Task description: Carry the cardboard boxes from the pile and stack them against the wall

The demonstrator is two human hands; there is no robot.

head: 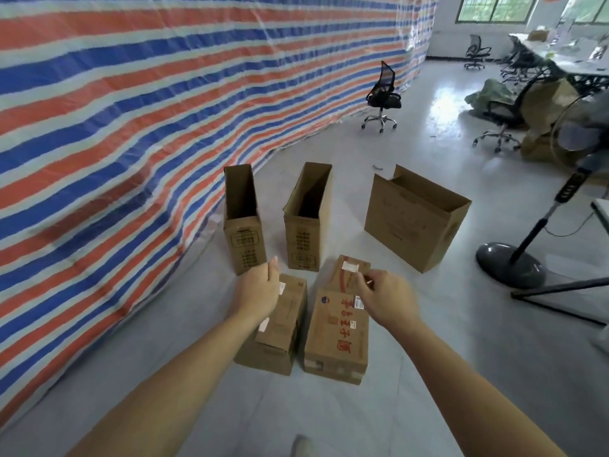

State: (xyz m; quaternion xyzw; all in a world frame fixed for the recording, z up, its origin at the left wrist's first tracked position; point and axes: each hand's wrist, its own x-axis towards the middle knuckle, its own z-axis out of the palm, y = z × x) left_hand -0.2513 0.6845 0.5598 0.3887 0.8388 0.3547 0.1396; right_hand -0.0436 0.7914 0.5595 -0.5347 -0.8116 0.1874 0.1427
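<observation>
Beside the striped tarp wall (131, 110), five cardboard boxes (336, 338) are seen unstacked, none yet lifted, left hand (260, 285) grip open, right hand (390, 296) grip cannot be told.

Two closed boxes (283, 331) lie before two open boxes (245, 245), a wide box (408, 219) to their right.

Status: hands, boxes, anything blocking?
Left hand open over plain box. Right hand at red-print box flap, grip unclear. No box stacked. Fan stands right.
</observation>
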